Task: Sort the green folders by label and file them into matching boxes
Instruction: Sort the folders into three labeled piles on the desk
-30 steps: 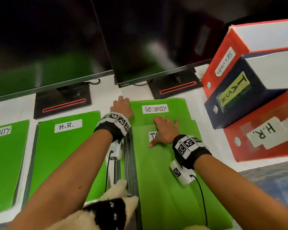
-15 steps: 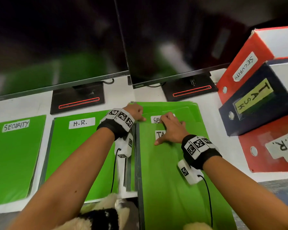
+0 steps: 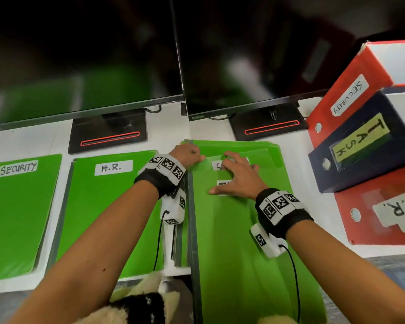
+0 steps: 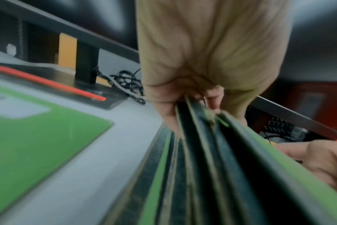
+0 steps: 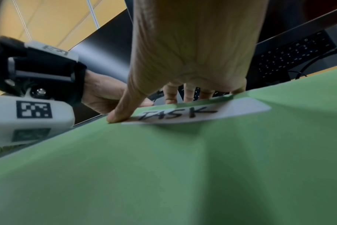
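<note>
1. Hands first: the right hand lies spread and flat on the top folder of the unsorted stack, thumb pressing at the left end of its TASK label, fingers reaching over the far edge and partly covering the label of the folder beneath; it grips nothing, only presses; the left hand is curled at the stack's far-left corner, and in the left wrist view its fingers seem to pinch several folder edges at the spine, though blur makes the count of edges uncertain.
2. Relation that matters: the stack lies directly under both hands, long axis running away from the person toward the monitors; the matching TASK box stands to the right, so the right hand is the nearer one for the transfer.
3. Sorted piles to the left: one SECURITY folder pile, one H.R. folder pile; that makes three green groups on the desk.
4. Boxes, three, stacked slanting at right: SECURITY box red, TASK box dark blue, H.R. box red.
5. Beyond: two monitors, each on a stand.
</note>
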The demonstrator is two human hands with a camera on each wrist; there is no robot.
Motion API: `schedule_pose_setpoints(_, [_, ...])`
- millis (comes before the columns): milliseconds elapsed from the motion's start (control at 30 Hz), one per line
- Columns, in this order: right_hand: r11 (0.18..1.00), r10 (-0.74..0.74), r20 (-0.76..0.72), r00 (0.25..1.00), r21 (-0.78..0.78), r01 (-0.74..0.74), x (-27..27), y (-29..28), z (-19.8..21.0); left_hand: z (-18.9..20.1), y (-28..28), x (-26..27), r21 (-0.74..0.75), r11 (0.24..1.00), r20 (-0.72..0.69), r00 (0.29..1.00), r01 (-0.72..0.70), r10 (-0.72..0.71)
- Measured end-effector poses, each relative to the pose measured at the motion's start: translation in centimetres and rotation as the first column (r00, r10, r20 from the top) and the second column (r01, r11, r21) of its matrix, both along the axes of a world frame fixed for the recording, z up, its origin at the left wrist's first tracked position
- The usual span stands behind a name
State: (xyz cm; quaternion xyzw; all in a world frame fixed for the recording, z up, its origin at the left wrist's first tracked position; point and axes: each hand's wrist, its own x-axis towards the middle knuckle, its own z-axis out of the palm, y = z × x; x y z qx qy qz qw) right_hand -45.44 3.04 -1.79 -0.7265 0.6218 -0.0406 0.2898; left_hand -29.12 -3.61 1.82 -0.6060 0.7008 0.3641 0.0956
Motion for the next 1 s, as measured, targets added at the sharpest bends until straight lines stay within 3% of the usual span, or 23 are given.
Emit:
schedule_pose_setpoints(100, [1.000, -0.006, -0.002, 1.000, -0.011, 0.006, -0.3, 0.5, 0.0, -0.1, 0.1, 0.0, 0.193, 0.974, -0.024, 0.992, -0.116, 0.122])
schedule_pose_setpoints(167, [1.000, -0.016, 0.002, 1.000, -0.020, 0.016, -0.7, 0.9, 0.0, -0.9, 0.2, 0.3, 0.365, 0.896, -0.141, 0.936, -0.255, 0.324])
schedule_pose_setpoints(233, [1.000, -0.022, 0.013, 1.000, -0.010, 0.022, -1.2, 1.1, 0.2, -1.2, 0.2, 0.6, 0.444, 0.828, -0.150, 0.882, -0.343, 0.446])
schedule_pose_setpoints(333, [1.000, -0.011, 0.016, 1.000, 0.015, 0.011, -1.4, 0.9, 0.6, -1.3, 0.8, 0.7, 0.389, 0.882, -0.143, 0.928, -0.267, 0.344])
schedule_pose_setpoints(400, [0.999, 0.007, -0.007, 1.000, 0.043, -0.007, -1.5, 0.7, 0.7, -1.0, 1.1, 0.7, 0.370, 0.892, -0.177, 0.923, -0.259, 0.342])
schedule_pose_setpoints(533, [0.989, -0.027, -0.004, 1.000, 0.144, 0.027, -1.2, 0.7, 0.6, -0.8, 1.4, 0.9, 0.460, 0.876, -0.160, 0.956, -0.148, 0.246])
schedule_pose_setpoints(633, [0.989, -0.052, 0.046, 0.998, 0.138, 0.045, -1.2, 0.8, 0.8, -0.9, 1.7, 1.3, 0.453, 0.865, -0.092, 0.954, -0.216, 0.287])
schedule_pose_setpoints(733, [0.992, -0.087, 0.098, 0.991, 0.096, 0.078, -1.6, 1.0, 0.9, -1.0, 1.8, 1.7, 0.466, 0.879, -0.126, 0.975, -0.102, 0.180])
schedule_pose_setpoints(800, [0.997, -0.075, 0.101, 0.992, 0.040, 0.071, -1.8, 1.2, 0.8, -0.5, 0.9, 2.0, 0.375, 0.924, -0.167, 0.974, -0.082, 0.154])
schedule_pose_setpoints(867, [0.998, -0.060, 0.081, 0.995, -0.032, 0.062, -1.9, 1.3, 0.4, 0.3, -0.6, 2.4, 0.197, 0.965, -0.214, 0.954, -0.170, 0.212])
schedule_pose_setpoints(933, [0.995, -0.057, 0.037, 0.998, -0.079, 0.060, -1.7, 1.4, 0.2, 1.9, -2.0, 2.9, -0.017, 0.975, -0.273, 0.939, -0.220, 0.208])
schedule_pose_setpoints(1000, [0.995, -0.055, -0.002, 0.999, -0.088, 0.054, -1.4, 1.3, 0.0, 4.0, -3.0, 3.2, -0.258, 0.948, -0.294, 0.950, -0.185, 0.106])
